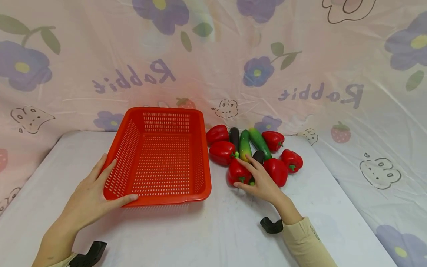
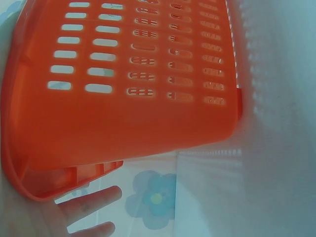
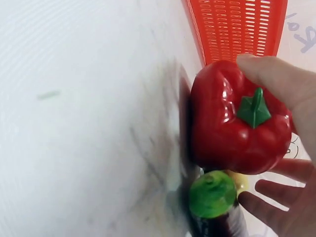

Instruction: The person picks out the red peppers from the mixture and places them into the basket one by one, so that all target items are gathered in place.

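Note:
At the near left corner of a red plastic basket [image 1: 156, 202], my left hand [image 1: 88, 196] rests on the rim. Its thumb lies over the near edge and its fingers [image 2: 94, 203] stretch out, fairly straight, along the left side. My right hand [image 1: 261, 183] spans a red bell pepper [image 1: 236, 171], thumb on one side and index finger on the other. In the right wrist view that pepper [image 3: 232, 128] shows its green stem, and the index fingertip is hidden behind it. The other fingers spread beside an eggplant [image 3: 213, 195] with a green cap.
Around the right hand lie several more red bell peppers [image 1: 276, 172], green cucumbers [image 1: 260, 142] and a dark eggplant [image 1: 234, 137]. All sit on a white-covered table [image 1: 213, 237], right of the basket. A patterned curtain [image 1: 213, 55] hangs close behind.

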### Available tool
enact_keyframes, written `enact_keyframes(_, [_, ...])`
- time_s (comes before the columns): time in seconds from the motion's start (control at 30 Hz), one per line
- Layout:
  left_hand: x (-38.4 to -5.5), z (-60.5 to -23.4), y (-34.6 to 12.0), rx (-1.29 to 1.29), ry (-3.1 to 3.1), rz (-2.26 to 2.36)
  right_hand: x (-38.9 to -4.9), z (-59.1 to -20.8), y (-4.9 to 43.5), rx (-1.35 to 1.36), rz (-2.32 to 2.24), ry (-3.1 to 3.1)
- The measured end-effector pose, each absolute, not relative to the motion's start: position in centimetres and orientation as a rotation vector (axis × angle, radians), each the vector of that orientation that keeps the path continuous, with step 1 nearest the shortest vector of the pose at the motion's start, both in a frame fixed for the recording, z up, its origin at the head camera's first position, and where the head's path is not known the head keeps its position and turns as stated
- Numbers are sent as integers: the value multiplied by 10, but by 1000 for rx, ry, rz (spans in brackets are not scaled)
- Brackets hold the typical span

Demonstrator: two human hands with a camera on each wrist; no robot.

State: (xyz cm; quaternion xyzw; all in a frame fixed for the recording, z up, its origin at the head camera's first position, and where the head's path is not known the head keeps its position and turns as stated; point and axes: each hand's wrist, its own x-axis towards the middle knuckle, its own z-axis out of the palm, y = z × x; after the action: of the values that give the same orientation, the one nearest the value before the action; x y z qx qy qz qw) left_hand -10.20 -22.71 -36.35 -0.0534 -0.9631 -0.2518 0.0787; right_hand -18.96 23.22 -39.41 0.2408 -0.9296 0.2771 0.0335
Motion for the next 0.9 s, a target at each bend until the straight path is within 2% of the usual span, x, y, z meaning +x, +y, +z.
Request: enact_keyframes(0.9, [-100, -362, -224, -100, -2963, -725, -193, -402, 228, 774, 979, -2735])
